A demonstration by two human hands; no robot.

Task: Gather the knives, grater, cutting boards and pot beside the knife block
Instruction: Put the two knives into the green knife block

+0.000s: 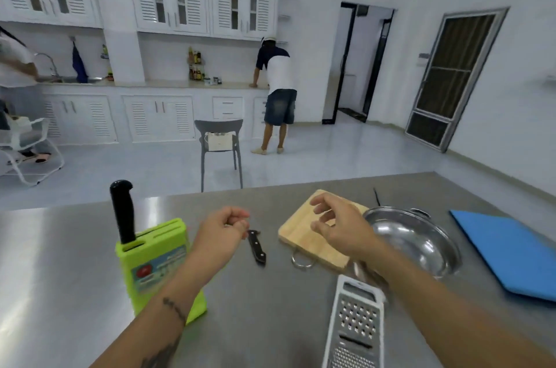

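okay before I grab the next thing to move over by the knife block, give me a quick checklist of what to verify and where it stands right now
1. Left hand free: ok, loosely curled, holds nothing visible.
2. Right hand free: ok, open above the wooden cutting board.
3. Loose knife blade direction: cannot tell, the left hand hides the blade.
4. Knife block upright: ok, one black-handled knife stands in it.
5. Blue cutting board beside block: not ok, it is far right.
6. Pot and grater beside block: not ok, both right of the wooden board.

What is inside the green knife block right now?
One knife with a black handle stands in a rear slot of the knife block; its blade is hidden inside. The other slots show no handles. The left hand hovers beside the block, touching nothing.
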